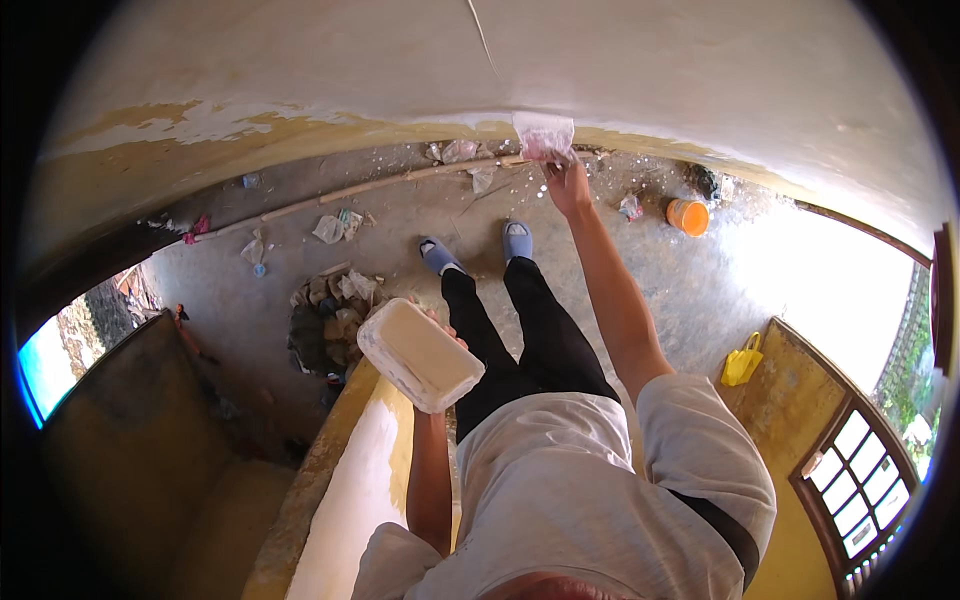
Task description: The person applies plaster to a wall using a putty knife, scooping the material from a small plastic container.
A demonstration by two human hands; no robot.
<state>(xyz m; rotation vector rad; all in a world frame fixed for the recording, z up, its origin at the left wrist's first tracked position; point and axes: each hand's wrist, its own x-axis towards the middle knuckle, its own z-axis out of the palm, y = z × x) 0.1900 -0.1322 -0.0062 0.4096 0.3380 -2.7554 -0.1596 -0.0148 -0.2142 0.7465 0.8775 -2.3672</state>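
Right fingers (567,160) are gripping a pale scraper (543,130) just beyond them, ideally pressing evenly along the wall (300,60); left fingers (447,328) are clasping a tray (400,378).

I'm seeing a tray (393,373) resting in the left hand (450,330), a scraper (543,132) against the wall (300,60) ahead. A pole (400,178) is lying along the wall, a bucket (688,217) is sitting right of the slippers (517,240), a heap (328,318) left of them.
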